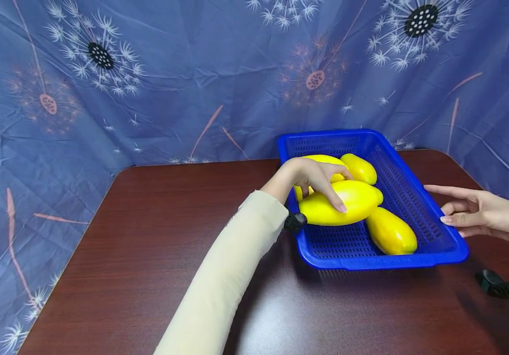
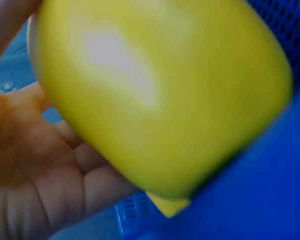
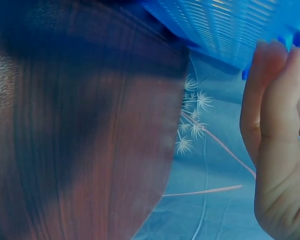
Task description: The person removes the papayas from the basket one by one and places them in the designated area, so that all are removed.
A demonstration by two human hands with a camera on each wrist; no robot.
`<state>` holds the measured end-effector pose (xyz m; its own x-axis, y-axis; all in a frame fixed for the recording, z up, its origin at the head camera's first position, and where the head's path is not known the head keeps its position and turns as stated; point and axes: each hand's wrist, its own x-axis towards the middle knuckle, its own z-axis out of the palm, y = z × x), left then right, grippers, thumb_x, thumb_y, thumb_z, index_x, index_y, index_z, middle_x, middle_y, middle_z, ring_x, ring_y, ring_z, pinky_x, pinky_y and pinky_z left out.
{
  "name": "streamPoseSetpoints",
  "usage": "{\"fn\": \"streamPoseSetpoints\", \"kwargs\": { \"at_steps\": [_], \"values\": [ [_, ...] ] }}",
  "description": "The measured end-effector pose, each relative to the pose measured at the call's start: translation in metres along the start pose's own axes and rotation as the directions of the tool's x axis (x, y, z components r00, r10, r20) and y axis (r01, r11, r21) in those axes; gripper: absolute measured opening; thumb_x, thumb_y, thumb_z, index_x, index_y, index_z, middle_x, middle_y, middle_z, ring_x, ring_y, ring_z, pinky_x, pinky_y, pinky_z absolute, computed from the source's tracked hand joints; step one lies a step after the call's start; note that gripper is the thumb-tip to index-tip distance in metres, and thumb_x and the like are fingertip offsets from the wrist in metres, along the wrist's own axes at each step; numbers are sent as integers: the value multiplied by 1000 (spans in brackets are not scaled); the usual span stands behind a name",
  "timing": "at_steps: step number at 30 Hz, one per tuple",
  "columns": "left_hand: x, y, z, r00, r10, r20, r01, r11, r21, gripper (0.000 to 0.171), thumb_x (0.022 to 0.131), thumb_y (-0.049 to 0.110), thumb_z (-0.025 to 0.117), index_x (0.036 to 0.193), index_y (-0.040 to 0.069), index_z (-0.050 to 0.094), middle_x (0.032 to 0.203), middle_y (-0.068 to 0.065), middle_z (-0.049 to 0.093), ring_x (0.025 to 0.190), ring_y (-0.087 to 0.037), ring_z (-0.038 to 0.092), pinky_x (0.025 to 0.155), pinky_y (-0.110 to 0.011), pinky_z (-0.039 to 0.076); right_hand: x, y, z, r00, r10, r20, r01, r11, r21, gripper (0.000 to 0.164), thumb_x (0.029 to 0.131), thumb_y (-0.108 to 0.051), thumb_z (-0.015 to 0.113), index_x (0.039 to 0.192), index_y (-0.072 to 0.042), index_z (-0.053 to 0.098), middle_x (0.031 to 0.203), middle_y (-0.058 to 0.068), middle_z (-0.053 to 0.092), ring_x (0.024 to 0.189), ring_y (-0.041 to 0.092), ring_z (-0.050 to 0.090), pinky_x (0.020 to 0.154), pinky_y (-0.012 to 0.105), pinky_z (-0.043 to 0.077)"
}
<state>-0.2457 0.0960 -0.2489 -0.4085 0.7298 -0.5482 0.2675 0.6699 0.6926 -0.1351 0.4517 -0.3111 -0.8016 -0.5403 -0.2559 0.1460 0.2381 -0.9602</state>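
A blue perforated plastic basket [image 1: 325, 262] holds several yellow papayas. My left hand [image 1: 314, 175] reaches in from the left and grips a large papaya [image 1: 356, 199], thumb on the near side and fingers beyond it. The left wrist view shows this papaya [image 2: 165, 90] up close, beside the palm and blue basket wall. Under its right end lies another papaya [image 1: 391, 231]; a smaller one [image 1: 358, 169] sits behind, and another [image 1: 325, 159] is partly hidden by the hand. At the basket's right rim, my right hand [image 1: 481, 214] touches with its fingertips, index finger extended.
The basket stands on the right part of a dark brown wooden table [image 1: 157, 246]. Behind the table hangs a blue cloth [image 1: 183, 74] with a dandelion pattern. Black straps with devices [image 1: 503, 286] show near both wrists.
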Motion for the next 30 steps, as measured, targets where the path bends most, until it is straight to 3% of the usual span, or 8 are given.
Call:
{"fn": "streamPoseSetpoints", "kwargs": {
  "at_steps": [5,12,18,23,30],
  "values": [
    [-8,-10,-8,995,49,-82,-59,990,-125,78,75,30,78,137,32,32,141,3,29,116,-20,43,80,-40,49,4,0,-5,999,-41,23,40,999,13,69,94,14,37,137,-39,38,98,9,63,83,28,66,71,45,54],
    [-17,-15,-14,980,78,-185,-132,945,-300,70,77,25,77,134,28,35,132,0,36,111,-20,46,80,-46,49,11,-2,-5,989,21,-147,-38,993,-113,67,93,11,44,131,-44,39,96,6,61,79,30,66,68,43,55],
    [-30,-20,-22,964,64,-259,-161,914,-372,73,79,25,75,137,29,31,133,-2,34,109,-22,48,78,-44,49,13,-3,-6,992,14,-126,-27,995,-99,67,93,11,43,133,-43,39,96,6,61,79,30,66,69,44,54],
    [-39,-29,-29,951,43,-305,-186,870,-456,73,80,25,74,137,29,30,133,-3,34,109,-24,50,74,-42,52,13,-2,-6,993,18,-113,-27,997,-78,67,93,11,42,133,-43,39,96,5,60,80,29,66,70,44,54],
    [-50,-43,-36,916,-1,-402,-235,810,-537,76,81,24,73,141,29,27,136,-8,35,110,-30,52,78,-48,51,13,0,-7,995,20,-95,-26,998,-54,67,94,11,41,133,-44,39,97,5,60,82,30,66,70,44,54]
  ]
}}
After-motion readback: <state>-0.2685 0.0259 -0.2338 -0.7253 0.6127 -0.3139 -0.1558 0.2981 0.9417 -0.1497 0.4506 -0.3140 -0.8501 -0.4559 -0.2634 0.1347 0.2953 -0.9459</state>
